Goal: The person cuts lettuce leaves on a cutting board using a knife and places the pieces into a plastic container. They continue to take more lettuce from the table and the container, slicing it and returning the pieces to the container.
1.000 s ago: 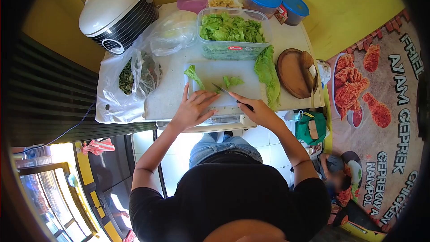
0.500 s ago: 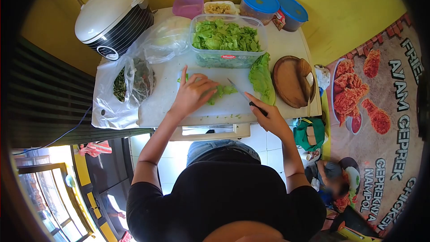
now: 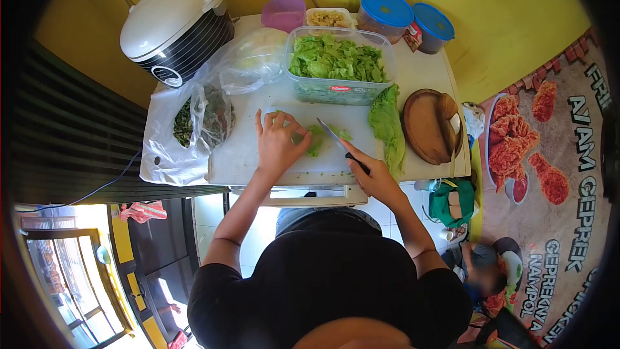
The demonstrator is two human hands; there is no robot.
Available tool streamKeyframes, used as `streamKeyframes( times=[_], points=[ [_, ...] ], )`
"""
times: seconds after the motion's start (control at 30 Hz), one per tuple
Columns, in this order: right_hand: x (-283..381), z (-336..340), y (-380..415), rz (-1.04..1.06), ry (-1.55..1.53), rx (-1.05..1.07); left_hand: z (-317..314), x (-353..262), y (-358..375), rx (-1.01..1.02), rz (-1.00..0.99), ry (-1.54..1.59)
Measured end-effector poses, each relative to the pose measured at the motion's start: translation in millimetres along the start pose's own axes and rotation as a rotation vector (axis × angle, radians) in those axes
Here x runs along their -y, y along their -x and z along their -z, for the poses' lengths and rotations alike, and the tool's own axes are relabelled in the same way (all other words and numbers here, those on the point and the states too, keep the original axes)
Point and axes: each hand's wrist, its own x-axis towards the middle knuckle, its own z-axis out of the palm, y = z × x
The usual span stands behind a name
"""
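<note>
both hands work over the board (image 3: 361, 130). left hand (image 3: 279, 145) lies palm down on it, fingers curled over a small clump of lettuce (image 3: 314, 137), pinning the leaves against the white surface. right hand (image 3: 374, 178) is wrapped tight around the dark handle of a knife (image 3: 341, 145); the blade slants up and left, its tip reaching the clump just beside the left fingertips. a whole leaf (image 3: 387, 126) lies along the board's right edge, near a round wooden plate (image 3: 429, 126). behind the board stands a clear tub (image 3: 339, 64) heaped with cut greens. to the left, plastic bags (image 3: 194, 116) hold darker leaves, and a rice cooker (image 3: 174, 22) sits at the back corner. two blue-lidded jars (image 3: 403, 16), a pink box (image 3: 283, 13) and a small tray (image 3: 326, 18) line the yellow wall.
</note>
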Motion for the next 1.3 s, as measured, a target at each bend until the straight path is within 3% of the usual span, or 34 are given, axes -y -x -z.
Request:
streamKeyframes(
  times=[0.17, 0.27, 0.43, 0.67, 0.77, 0.83, 0.93, 1.07, 1.2, 1.3],
  points=[
    [-10, -16, -12, 0.094, 0.114, 0.019, -3, -6, 6, -0.068, 0.122, 0.0],
    [-8, -17, -13, 0.062, 0.187, 0.019, -4, -8, 8, -0.08, 0.138, 0.01],
    [-9, -24, -23, 0.179, 0.366, -0.071, -4, -6, 10, -0.082, 0.132, 0.007],
    [-7, -15, -10, 0.108, 0.373, -0.035, 1, -2, 14, -0.082, 0.124, 0.008],
    [-19, -11, 2, 0.218, 0.326, -0.074, 3, 0, 17, -0.071, 0.12, 0.0],
    [3, -10, 11, 0.009, 0.24, 0.004, 5, -2, 18, -0.059, 0.117, -0.002],
    [12, -14, 12, -0.112, 0.064, 0.006, 4, -4, 21, -0.054, 0.093, 0.006],
    [6, -17, 16, -0.035, -0.047, -0.077, 10, -7, 23, 0.004, -0.016, 0.056],
    [1, -9, 24, -0.067, -0.12, -0.148, 5, -19, 26, 0.066, 0.045, 0.175],
    [-5, -7, 29, -0.073, -0.15, -0.194, -5, -32, 31, 0.044, -0.07, 0.3]
  ],
)
